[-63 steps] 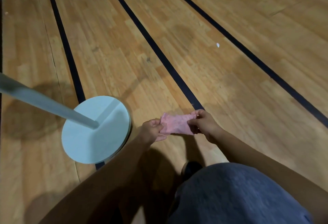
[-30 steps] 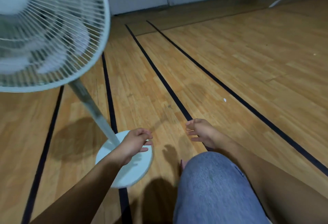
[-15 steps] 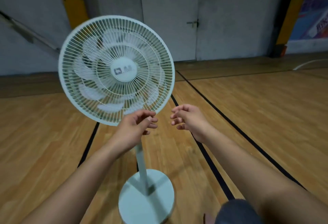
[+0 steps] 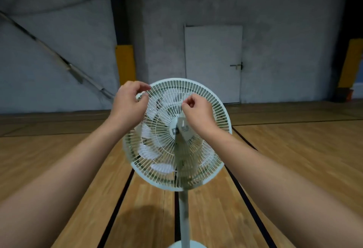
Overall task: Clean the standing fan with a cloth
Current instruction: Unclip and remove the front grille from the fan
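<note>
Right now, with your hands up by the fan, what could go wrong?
The left hand and right hand curl right at the thin grille wires; a fingertip might slip through toward the blades. The fan stands on a slim pole, so pushing up high might tip it.

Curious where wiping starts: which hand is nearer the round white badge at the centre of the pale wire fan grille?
Right. The right hand sits above the badge; the left hand is at the upper-left rim of the grille.
</note>
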Action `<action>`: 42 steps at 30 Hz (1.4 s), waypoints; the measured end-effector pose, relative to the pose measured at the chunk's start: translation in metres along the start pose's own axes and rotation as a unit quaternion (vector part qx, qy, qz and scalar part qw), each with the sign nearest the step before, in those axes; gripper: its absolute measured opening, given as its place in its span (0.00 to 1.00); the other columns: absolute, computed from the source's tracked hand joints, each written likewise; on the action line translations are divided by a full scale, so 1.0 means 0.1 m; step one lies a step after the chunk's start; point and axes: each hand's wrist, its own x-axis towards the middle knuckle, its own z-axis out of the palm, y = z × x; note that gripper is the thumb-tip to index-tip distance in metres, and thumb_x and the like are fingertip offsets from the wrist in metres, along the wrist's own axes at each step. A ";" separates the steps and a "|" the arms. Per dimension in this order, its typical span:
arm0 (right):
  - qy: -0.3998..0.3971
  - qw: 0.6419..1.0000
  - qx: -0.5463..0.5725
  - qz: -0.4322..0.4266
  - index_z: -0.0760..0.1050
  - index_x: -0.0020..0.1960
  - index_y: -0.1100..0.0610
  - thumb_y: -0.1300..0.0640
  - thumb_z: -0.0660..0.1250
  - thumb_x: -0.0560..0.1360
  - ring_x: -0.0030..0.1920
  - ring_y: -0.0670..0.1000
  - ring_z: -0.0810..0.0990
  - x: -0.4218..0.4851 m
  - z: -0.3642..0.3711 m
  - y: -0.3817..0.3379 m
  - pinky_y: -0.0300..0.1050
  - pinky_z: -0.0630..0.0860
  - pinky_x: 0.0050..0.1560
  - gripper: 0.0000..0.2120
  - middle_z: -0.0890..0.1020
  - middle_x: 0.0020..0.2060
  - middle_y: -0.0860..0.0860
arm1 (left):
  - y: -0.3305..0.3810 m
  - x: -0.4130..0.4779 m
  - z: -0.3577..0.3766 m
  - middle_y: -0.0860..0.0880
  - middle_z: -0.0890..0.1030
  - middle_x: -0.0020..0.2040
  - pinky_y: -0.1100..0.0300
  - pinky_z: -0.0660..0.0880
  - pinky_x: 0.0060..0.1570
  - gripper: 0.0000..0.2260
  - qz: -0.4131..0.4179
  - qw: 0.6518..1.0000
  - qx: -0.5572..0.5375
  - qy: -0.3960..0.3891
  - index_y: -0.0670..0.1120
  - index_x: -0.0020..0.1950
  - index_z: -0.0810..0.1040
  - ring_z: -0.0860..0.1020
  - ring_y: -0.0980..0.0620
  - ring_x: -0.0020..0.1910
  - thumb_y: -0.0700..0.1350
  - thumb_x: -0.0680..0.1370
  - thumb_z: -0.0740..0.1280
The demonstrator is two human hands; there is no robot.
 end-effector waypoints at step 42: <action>0.045 0.979 -0.190 -0.057 0.61 0.30 0.55 0.65 0.67 0.72 0.26 0.51 0.60 0.75 0.42 -0.53 0.43 0.54 0.26 0.19 0.65 0.26 0.50 | -0.26 0.61 0.38 0.53 0.84 0.46 0.54 0.76 0.36 0.16 -0.054 0.989 0.009 -0.136 0.55 0.72 0.77 0.82 0.51 0.40 0.52 0.87 0.57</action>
